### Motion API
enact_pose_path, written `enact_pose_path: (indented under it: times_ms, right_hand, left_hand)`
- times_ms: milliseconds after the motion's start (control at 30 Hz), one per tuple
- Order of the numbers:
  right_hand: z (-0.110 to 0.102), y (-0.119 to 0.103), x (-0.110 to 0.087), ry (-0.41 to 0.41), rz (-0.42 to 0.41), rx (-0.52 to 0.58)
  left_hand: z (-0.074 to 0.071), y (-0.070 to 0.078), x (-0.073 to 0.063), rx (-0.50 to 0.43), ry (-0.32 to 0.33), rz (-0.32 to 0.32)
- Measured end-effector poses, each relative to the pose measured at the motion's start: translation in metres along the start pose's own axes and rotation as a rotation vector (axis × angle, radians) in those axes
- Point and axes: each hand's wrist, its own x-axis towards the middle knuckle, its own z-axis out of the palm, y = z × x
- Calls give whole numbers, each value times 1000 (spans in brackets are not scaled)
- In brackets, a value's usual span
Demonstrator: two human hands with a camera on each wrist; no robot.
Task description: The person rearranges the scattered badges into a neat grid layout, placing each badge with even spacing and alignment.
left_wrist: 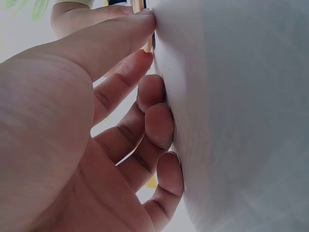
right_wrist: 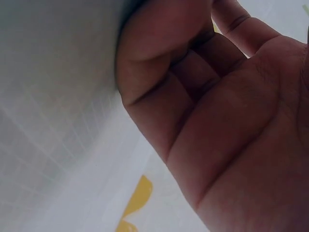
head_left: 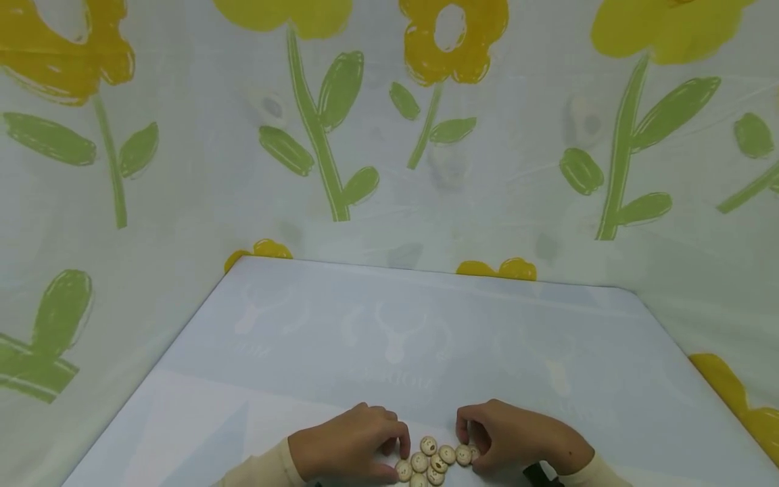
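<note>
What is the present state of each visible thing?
Small round beige discs, lying flat, closely grouped, dark-marked sides up
Bare left hand, fingers bent, at the group's left end
Bare right hand, fingers curled, at its right end
Pale patterned tabletop, bearing the discs
White flower-printed cloth, hanging behind

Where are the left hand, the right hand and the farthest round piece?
Left hand (head_left: 354,443), head view: back of the hand.
Right hand (head_left: 512,433), head view: back of the hand.
Farthest round piece (head_left: 429,445), head view: its upper face.
</note>
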Motion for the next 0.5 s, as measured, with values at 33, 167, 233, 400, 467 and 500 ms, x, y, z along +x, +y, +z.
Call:
enact_pose_path:
  times_ms: [33, 167, 233, 400, 467, 500]
  right_hand:
    - [0, 0, 0, 1, 2, -1]
    - [0, 0, 1, 2, 8, -7]
    - [0, 0, 1, 3, 9, -9]
    - [0, -1, 1, 3, 5, -17]
    - [0, -1, 1, 4, 6, -21]
    - [0, -2, 1, 5, 7, -24]
  left_hand:
    - [0, -1, 0, -3, -1, 2]
    - [-1, 0, 1, -4, -2, 8]
    - [-1, 0, 1, -5, -2, 3]
    - [0, 3, -1, 24, 10, -4]
    - [1, 3, -2, 43, 18, -1]
    - [1, 3, -2, 51, 21, -1]
